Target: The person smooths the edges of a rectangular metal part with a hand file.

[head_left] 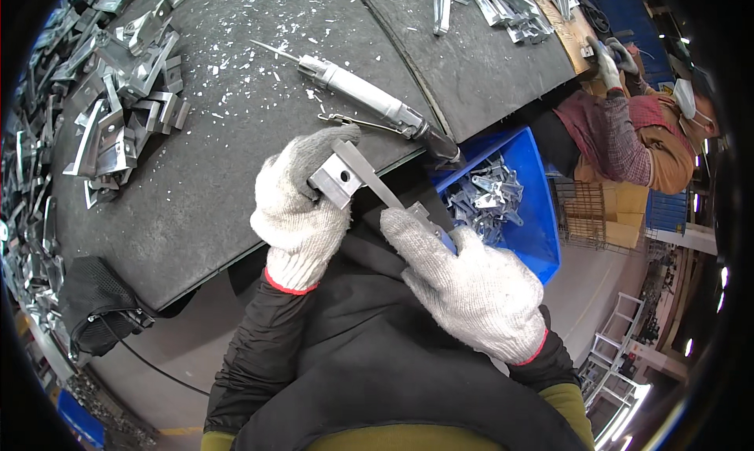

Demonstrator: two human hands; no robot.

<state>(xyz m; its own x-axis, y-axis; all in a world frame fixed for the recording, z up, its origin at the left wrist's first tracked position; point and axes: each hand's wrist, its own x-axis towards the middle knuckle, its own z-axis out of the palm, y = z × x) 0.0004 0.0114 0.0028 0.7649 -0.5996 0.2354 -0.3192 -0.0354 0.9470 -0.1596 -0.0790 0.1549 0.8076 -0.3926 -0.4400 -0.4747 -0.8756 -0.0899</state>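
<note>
A silvery metal bracket with a round hole in its block end is held over the table's near edge. My left hand, in a white knit glove with a red cuff edge, is closed on the block end. At the bracket's long, narrow arm, my right hand, gloved alike, is closed round the far end; its fingers partly hide that end. Just beyond my hands lies a silver handheld power tool with a thin pointed rod, its black rear end towards the bin. Neither hand touches it.
Bright metal flakes litter the dark table. Brackets pile up at left and far right. A blue bin of metal parts stands right of the table. Beyond it works another gloved person. A black mesh pouch hangs at left.
</note>
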